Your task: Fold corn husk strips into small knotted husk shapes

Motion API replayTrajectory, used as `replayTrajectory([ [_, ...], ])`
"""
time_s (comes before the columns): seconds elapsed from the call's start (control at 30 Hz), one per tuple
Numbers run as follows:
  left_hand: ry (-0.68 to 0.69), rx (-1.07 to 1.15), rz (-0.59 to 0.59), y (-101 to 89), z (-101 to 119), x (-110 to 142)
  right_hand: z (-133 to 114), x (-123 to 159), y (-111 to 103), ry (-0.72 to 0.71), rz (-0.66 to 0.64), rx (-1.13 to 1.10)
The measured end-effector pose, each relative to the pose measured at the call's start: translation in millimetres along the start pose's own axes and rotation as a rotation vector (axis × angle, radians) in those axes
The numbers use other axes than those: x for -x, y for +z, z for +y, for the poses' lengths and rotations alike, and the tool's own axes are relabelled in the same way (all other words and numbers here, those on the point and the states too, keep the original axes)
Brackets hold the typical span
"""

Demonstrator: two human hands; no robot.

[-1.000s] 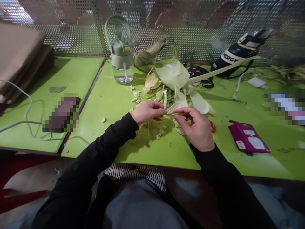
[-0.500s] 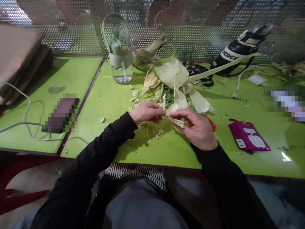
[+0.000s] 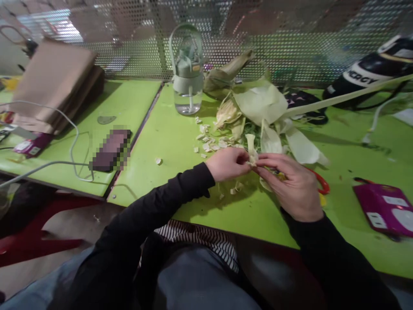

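My left hand [image 3: 229,164] and my right hand [image 3: 292,183] meet over the green table, fingertips pinched. Between them is a small bundle of pale corn husk [image 3: 251,148], its flared end pointing up; both hands grip its lower part. Just beyond lies a pile of large pale husk leaves [image 3: 263,103] over some green shreds, with a husk bunch [image 3: 226,113] at its left. Small cut husk pieces [image 3: 206,140] are scattered left of the pile. Partly hidden behind my right hand is a red-handled tool [image 3: 323,186].
A clear water bottle [image 3: 188,92] stands at the back beside a dried husk [image 3: 222,79]. A black bottle [image 3: 361,77] leans at the back right. A purple power strip [image 3: 383,206] lies right; a phone [image 3: 111,150] with cable and brown paper bags [image 3: 56,82] are left.
The view has turned left, so the table things sit further right. The husk bundle has gone from lying toward my right palm to standing upright between my fingertips.
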State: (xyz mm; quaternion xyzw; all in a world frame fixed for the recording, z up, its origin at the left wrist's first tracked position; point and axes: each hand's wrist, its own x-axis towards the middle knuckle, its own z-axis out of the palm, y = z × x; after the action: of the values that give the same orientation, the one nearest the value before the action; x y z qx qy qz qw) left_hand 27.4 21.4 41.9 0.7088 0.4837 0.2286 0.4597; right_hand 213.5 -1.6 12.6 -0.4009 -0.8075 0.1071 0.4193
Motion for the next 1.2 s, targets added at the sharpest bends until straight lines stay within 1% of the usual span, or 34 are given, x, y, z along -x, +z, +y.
replayTrajectory([
  [0.13, -0.009, 0.004, 0.069, 4.5, -1.0, 1.4, 3.1, 0.0, 1.6, 0.019, -0.012, -0.018],
  [0.3, 0.043, 0.03, 0.114, 11.0, -3.0, 2.7, 0.4, 0.4, 5.0, 0.104, 0.038, 0.018],
  [0.37, 0.062, 0.096, 0.092, 11.9, -5.3, 1.3, -2.2, 0.2, 6.0, 0.135, 0.049, 0.008],
  [0.53, 0.087, 0.426, -0.062, 10.3, -15.4, -5.9, -4.7, -0.2, 5.4, 0.2, 0.071, -0.078],
  [0.6, 0.087, 0.529, -0.106, 9.6, -18.7, -8.1, -5.0, -0.3, 3.5, 0.201, 0.054, -0.095],
  [0.67, 0.082, 0.582, -0.111, 9.7, -20.4, -9.0, -6.3, -0.6, 1.4, 0.175, 0.039, -0.083],
  [0.77, 0.058, 0.564, -0.057, 12.1, -19.7, -7.9, -9.6, -0.9, 0.3, 0.15, 0.021, -0.051],
  [0.87, 0.035, 0.453, 0.005, 15.2, -17.5, -5.0, -12.2, -0.4, 2.7, 0.241, 0.025, -0.059],
  [0.93, 0.065, 0.353, 0.051, 16.5, -16.9, -3.2, -12.3, 0.1, 5.2, 0.333, 0.043, -0.094],
  [1.03, 0.149, 0.242, 0.1, 17.0, -17.9, -1.6, -9.8, 0.4, 8.1, 0.44, 0.053, -0.178],
  [1.13, 0.215, 0.234, 0.115, 16.8, -19.4, -0.6, -6.1, 0.1, 8.6, 0.509, 0.054, -0.259],
  [1.2, 0.241, 0.251, 0.11, 16.5, -19.7, 0.2, -5.3, -0.2, 7.7, 0.512, 0.044, -0.277],
])
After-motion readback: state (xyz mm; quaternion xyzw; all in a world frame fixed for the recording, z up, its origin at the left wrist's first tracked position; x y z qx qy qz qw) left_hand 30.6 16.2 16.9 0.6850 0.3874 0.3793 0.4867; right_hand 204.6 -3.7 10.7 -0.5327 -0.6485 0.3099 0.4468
